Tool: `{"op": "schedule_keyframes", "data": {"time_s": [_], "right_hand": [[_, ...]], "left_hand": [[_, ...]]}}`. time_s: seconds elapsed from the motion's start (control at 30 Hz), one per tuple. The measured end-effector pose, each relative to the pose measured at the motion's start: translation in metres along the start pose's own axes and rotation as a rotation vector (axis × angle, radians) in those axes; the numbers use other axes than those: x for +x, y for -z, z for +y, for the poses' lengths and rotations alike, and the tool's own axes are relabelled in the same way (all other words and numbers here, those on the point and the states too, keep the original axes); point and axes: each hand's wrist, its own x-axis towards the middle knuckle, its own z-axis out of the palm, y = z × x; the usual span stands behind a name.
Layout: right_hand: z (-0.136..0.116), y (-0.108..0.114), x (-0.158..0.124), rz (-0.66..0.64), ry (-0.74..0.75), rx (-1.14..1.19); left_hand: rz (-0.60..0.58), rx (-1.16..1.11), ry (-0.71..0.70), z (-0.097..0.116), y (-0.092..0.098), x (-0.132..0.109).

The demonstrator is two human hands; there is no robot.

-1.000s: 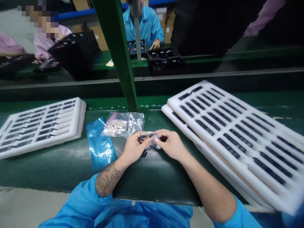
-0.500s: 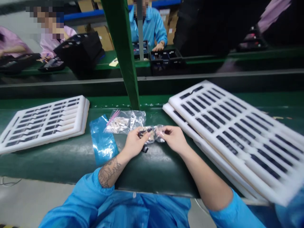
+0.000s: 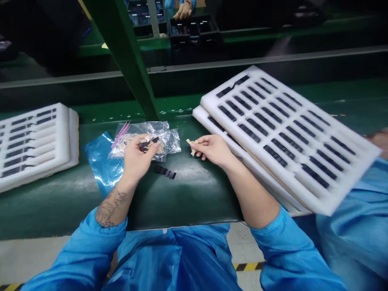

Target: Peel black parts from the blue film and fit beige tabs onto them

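My left hand (image 3: 136,159) is closed on a clear plastic bag (image 3: 172,139) holding small beige pieces and something dark. To its right, my right hand (image 3: 214,148) pinches a few small beige pieces (image 3: 192,145), apart from the bag. A short black slotted part (image 3: 165,172) lies on the green work surface just below the bag. Another clear bag (image 3: 160,126) with thin pink sticks (image 3: 121,132) is partly covered by the held one. Under my left forearm and the bags spreads a shiny blue bag or sheet (image 3: 101,161).
Stacked white foam trays (image 3: 253,97) with black parts in slots stand at right, more foam trays (image 3: 65,139) at left. A green post (image 3: 127,56) rises behind the bags. Another person's sleeve (image 3: 354,214) is at the right edge; a co-worker's hand (image 3: 183,10) rests by black bins (image 3: 194,38).
My hands have moved apart; the right has left the bag with beige pieces in its fingers. The black part now shows fully on the surface. The view has tilted down and shifted right.
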Motion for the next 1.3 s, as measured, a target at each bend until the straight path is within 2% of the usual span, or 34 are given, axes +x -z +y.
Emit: {"op": "schedule_keyframes", "data": {"time_s": [0.13, 0.23, 0.33, 0.43, 0.53, 0.63, 0.7, 0.77, 0.87, 0.97, 1.03, 1.1, 1.13, 1.23, 1.3], "right_hand": [[0.006, -0.001, 0.007, 0.140, 0.263, -0.479], [0.012, 0.001, 0.011, 0.193, 0.339, -0.547], [0.018, 0.002, 0.015, 0.234, 0.356, -0.521], [0.021, 0.001, 0.017, 0.270, 0.386, -0.497], [0.019, -0.001, 0.018, 0.292, 0.438, -0.474], [0.016, -0.005, 0.016, 0.287, 0.471, -0.459], [0.016, -0.008, 0.015, 0.256, 0.485, -0.455], [0.018, -0.012, 0.013, 0.216, 0.505, -0.448], [0.020, -0.019, 0.014, 0.155, 0.543, -0.442], [0.018, -0.022, 0.018, 0.096, 0.559, -0.469], [0.017, -0.020, 0.023, 0.074, 0.567, -0.490], [0.016, -0.017, 0.028, 0.090, 0.573, -0.501], [0.016, -0.016, 0.031, 0.115, 0.568, -0.504], [0.019, -0.011, 0.032, 0.214, 0.494, -0.514], [0.021, -0.011, 0.027, 0.263, 0.472, -0.560]], "left_hand": [[0.049, -0.011, -0.048, -0.019, 0.004, 0.013], [0.040, -0.088, 0.001, -0.031, 0.001, 0.017], [0.028, -0.092, 0.065, -0.033, -0.001, 0.018], [0.035, 0.014, 0.042, -0.020, -0.010, 0.021], [0.029, 0.174, -0.042, 0.001, -0.032, 0.029], [-0.064, 0.366, -0.119, 0.021, -0.052, 0.033], [-0.125, 0.499, -0.170, 0.027, -0.055, 0.025], [-0.160, 0.626, -0.242, 0.026, -0.045, 0.008], [-0.229, 0.784, -0.338, 0.018, -0.013, -0.015], [-0.267, 0.879, -0.371, 0.011, 0.016, -0.027], [-0.254, 0.896, -0.382, 0.008, 0.027, -0.032], [-0.279, 0.879, -0.398, 0.003, 0.031, -0.038], [-0.337, 0.858, -0.423, 0.000, 0.031, -0.041], [-0.537, 0.768, -0.606, -0.009, 0.027, -0.050], [-0.562, 0.722, -0.718, -0.014, 0.024, -0.053]]}}
